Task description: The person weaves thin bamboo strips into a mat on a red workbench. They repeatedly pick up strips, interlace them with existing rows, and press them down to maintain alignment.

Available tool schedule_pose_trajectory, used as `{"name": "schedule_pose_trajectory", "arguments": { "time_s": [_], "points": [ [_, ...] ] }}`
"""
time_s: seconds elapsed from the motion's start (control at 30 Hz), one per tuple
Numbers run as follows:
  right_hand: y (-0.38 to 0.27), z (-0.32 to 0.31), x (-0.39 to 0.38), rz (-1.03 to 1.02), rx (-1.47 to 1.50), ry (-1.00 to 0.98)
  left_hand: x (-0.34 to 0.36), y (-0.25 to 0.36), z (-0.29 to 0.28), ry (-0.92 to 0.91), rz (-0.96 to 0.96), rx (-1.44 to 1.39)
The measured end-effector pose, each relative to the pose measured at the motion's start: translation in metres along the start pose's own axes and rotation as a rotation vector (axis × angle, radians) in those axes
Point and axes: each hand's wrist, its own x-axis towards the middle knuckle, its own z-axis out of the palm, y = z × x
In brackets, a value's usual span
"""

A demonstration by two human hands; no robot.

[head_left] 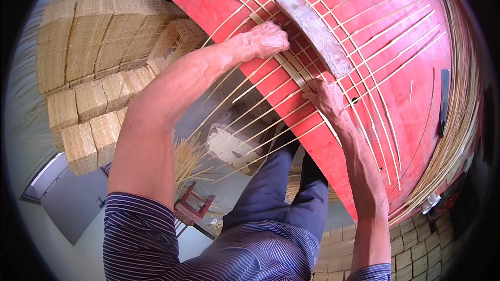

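A lattice of thin pale bamboo strips [364, 76] lies crossed on a red tabletop [401, 62], with many loose ends past the near edge. On top of the lattice rests a long grey block [312, 28], worn and slightly curved. My left hand [268, 39] is closed in a fist over the weave left of the block, strips running into it; its fingertips are hidden. Just below the block's lower end, my right hand [329, 96] closes on the strips with bent fingers. A wider flat strip [291, 68] spans between both hands.
Bundled long strips [458, 125] curve along the table's right side, near a dark flat blade-like tool [444, 101]. Stacked woven baskets [83, 47] stand on the left. A small reddish wooden stool [194, 205] and loose straw-like strips [186, 158] are below.
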Motion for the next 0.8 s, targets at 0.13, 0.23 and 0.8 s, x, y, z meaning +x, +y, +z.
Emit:
{"name": "schedule_pose_trajectory", "arguments": {
  "time_s": [0.13, 0.23, 0.8],
  "points": [
    [-0.002, -0.003, 0.0, 0.011, 0.048, -0.001, 0.0, -0.001, -0.007, -0.007, 0.057, 0.055],
    [-0.002, -0.005, 0.0, 0.037, 0.057, -0.014, 0.006, -0.004, -0.011, -0.056, 0.111, 0.052],
    [-0.012, -0.013, 0.0, 0.095, 0.033, -0.027, 0.025, -0.014, -0.023, -0.348, 0.187, 0.0]
  ]
}}
